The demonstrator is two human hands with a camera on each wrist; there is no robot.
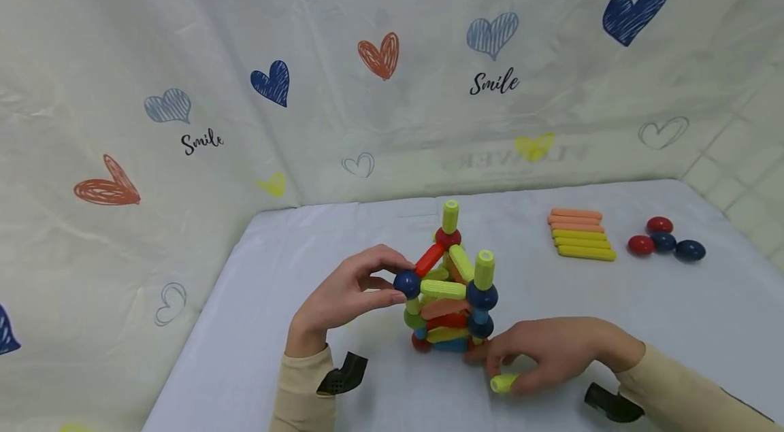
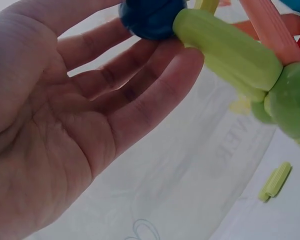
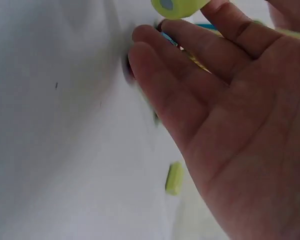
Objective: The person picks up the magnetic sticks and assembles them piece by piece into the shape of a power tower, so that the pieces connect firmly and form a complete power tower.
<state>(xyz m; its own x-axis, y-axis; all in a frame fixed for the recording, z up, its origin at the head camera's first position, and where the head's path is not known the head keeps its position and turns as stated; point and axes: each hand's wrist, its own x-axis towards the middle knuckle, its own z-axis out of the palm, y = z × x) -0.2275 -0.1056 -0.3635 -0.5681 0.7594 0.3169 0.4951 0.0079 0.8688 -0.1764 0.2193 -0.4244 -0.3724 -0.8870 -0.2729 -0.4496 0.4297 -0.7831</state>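
Observation:
A tower of magnetic building sticks and balls point(image 1: 444, 290) stands on the table, with two yellow-green sticks pointing up from its top. My left hand point(image 1: 352, 290) pinches the dark blue ball point(image 1: 407, 284) at its upper left corner, thumb below and fingers above. In the left wrist view, that blue ball point(image 2: 153, 16) meets the end of a yellow-green stick point(image 2: 230, 52). Low at the tower's right, my right hand point(image 1: 554, 354) holds a loose yellow-green stick point(image 1: 504, 384) between thumb and finger. Its other fingertips reach the tower's base, partly hiding the lower right corner.
Orange and yellow sticks point(image 1: 582, 235) lie in a row at the back right. Beside them is a cluster of red and dark blue balls point(image 1: 663, 241). A white sheet printed with hearts point(image 1: 380, 58) hangs behind the white-covered table point(image 1: 269, 269).

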